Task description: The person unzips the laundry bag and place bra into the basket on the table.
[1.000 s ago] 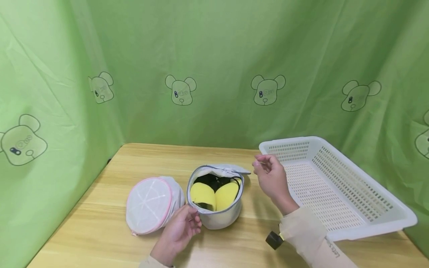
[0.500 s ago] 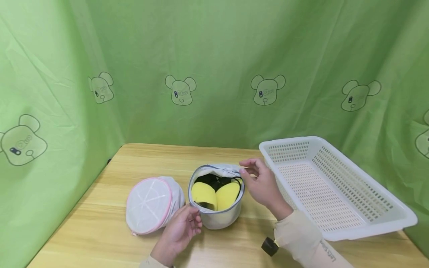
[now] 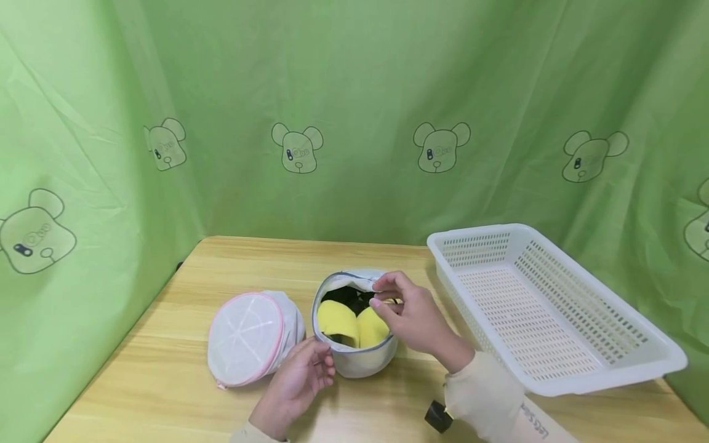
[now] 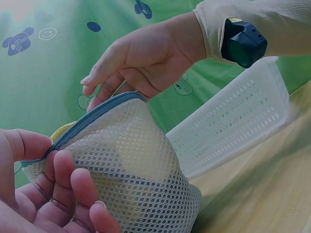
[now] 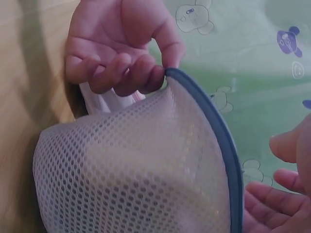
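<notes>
A whitish mesh laundry bag (image 3: 362, 364) with a blue zip rim stands unzipped on the table. Inside lie two rounded yellow pieces (image 3: 338, 319) and black material (image 3: 349, 296); their kind is unclear. My left hand (image 3: 301, 375) pinches the near left part of the rim between thumb and forefinger, plain in the right wrist view. Over the bag's right side hovers my right hand (image 3: 412, 314), fingers loosely bent, thumb and forefinger apart, nothing visible between them. It covers part of the opening. The bag's lid flap (image 3: 368, 272) shows behind the rim.
Left of the bag, a second mesh bag (image 3: 246, 338) with pink trim lies tilted, close to my left hand. A white perforated basket (image 3: 545, 320) stands on the right of the wooden table (image 3: 166, 363). Green printed cloth (image 3: 354, 203) hangs behind and at the sides.
My right hand has moved leftward, from beside the basket to over the bag's right side. The lid flap no longer sticks out to the right. My left hand has kept its grip.
</notes>
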{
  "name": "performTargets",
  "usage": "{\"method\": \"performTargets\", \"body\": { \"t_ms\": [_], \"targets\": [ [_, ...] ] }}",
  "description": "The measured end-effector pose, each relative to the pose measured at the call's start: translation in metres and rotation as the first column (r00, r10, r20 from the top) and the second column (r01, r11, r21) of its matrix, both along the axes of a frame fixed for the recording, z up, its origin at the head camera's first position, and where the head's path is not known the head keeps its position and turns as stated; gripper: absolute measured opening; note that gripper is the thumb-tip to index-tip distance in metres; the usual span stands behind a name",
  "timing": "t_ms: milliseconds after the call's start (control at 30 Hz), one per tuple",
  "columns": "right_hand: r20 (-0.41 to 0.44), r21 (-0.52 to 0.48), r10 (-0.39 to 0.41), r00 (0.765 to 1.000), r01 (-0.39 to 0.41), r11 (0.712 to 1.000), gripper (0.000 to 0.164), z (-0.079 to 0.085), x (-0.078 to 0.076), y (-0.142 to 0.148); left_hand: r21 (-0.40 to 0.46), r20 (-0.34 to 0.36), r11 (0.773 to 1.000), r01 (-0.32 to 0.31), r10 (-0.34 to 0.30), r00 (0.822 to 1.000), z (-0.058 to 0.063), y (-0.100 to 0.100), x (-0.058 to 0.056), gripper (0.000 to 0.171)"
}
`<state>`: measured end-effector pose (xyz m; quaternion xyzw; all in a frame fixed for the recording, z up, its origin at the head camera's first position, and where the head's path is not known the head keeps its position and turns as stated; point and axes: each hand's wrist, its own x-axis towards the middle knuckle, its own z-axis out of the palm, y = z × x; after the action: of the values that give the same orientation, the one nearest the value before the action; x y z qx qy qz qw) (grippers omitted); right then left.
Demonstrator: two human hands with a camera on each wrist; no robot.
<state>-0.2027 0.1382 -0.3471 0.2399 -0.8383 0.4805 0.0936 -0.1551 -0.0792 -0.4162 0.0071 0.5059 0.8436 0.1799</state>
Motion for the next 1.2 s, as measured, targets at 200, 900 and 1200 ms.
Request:
{"method": "performTargets", "body": {
  "t_ms": [200,900,1200],
  "targets": [
    [-0.057,0.162,0.008,0.998,0.002,0.987,0.030,0.000,0.006,-0.005,0.000,-0.002,1.000,0.007,-0.007,1.000,0.000,0.000,0.000,0.013],
    [-0.027,0.431,-0.141,0.990,0.139,0.891,0.048,0.012,0.024,-0.015,-0.019,-0.021,1.000,0.020,-0.021,1.000,-0.001,0.002,0.000,0.009],
    [-0.019,0.454,-0.127,0.992,0.122,0.882,0.053,0.008,0.024,-0.016,-0.006,-0.014,1.000,0.027,-0.027,1.000,-0.001,0.003,0.001,0.012]
  ]
}}
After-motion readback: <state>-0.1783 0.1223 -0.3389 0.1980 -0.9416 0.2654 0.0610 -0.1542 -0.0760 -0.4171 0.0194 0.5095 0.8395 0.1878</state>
